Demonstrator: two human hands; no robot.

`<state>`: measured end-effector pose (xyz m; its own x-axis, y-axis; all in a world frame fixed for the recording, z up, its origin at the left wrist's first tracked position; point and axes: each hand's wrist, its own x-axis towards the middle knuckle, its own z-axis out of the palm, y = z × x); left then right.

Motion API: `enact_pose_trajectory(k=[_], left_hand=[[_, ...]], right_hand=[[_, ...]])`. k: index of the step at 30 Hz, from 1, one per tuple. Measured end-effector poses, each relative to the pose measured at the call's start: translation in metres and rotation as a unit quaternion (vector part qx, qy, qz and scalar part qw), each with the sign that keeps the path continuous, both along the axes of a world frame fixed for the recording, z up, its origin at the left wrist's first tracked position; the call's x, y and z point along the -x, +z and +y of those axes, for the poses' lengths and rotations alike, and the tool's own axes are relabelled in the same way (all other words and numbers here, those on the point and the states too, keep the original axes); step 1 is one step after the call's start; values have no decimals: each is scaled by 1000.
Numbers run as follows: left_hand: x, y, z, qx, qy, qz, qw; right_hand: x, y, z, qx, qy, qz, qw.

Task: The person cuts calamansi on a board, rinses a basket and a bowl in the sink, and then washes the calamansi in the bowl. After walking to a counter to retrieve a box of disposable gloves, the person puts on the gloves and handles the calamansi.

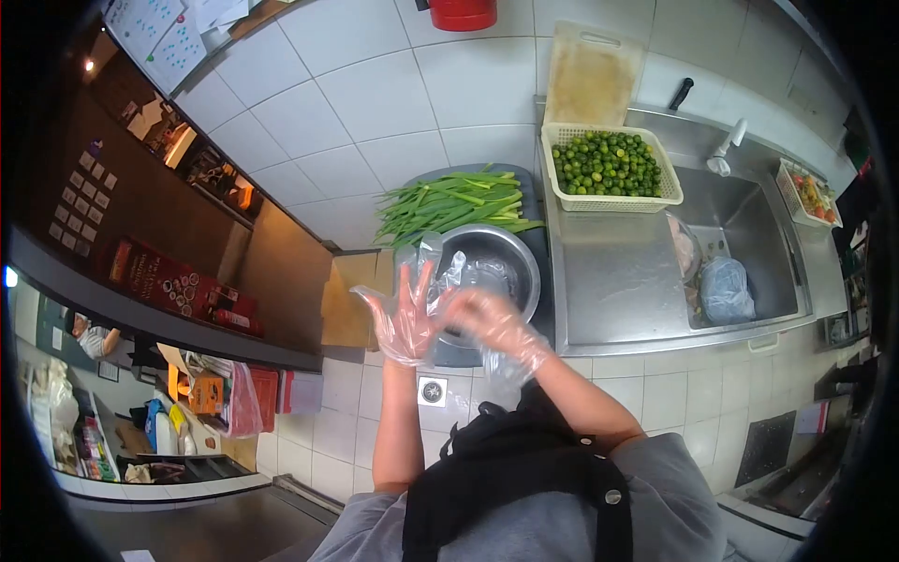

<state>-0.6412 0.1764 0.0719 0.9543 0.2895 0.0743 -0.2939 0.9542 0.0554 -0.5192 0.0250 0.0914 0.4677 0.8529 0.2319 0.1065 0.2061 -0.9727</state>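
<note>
Hands meet before the metal bowl point(494, 265), over the tabletop point(613, 286) edge and open floor point(660, 398). Left hand point(405, 323), fingers spread, wears a glove point(368, 300); right hand point(489, 323) looks blurry, grip unclear. Writing on the red boxes point(178, 286) is too small to read.

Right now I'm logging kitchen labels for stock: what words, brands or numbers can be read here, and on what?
No text here can be read.
On the sheets pinned top left: printed grids, too small to read.
On the white tags on the brown cabinet: too small to read.
On the red boxes: print blurred.
On the orange packet lower left: print blurred.
</note>
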Motion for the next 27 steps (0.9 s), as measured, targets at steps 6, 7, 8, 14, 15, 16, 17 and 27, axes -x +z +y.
enact_pose_trajectory(k=[6,7,8,14,15,16,17,27], left_hand=[[-4,2,-5,-144,-43,-19,989],[-5,6,-7,-149,-29,30,988],[-6,6,-7,-150,-25,29,988],[-10,8,-14,-123,5,15,992],[-12,8,-12,-120,17,8,993],[-15,8,-9,-117,28,1,993],[-19,3,-3,-120,30,1,992],[-66,-6,22,-183,150,84,968]], right_hand=[[-46,-24,27,63,-217,6,974],[-50,-25,27,103,-169,12,980],[-54,-26,29,144,-119,17,982],[-52,-31,43,121,-184,-50,974],[-55,-40,47,82,-203,-57,974],[-50,-29,46,79,-202,-57,975],[-38,-5,42,38,-241,-213,946],[11,-3,46,46,98,-242,964]])
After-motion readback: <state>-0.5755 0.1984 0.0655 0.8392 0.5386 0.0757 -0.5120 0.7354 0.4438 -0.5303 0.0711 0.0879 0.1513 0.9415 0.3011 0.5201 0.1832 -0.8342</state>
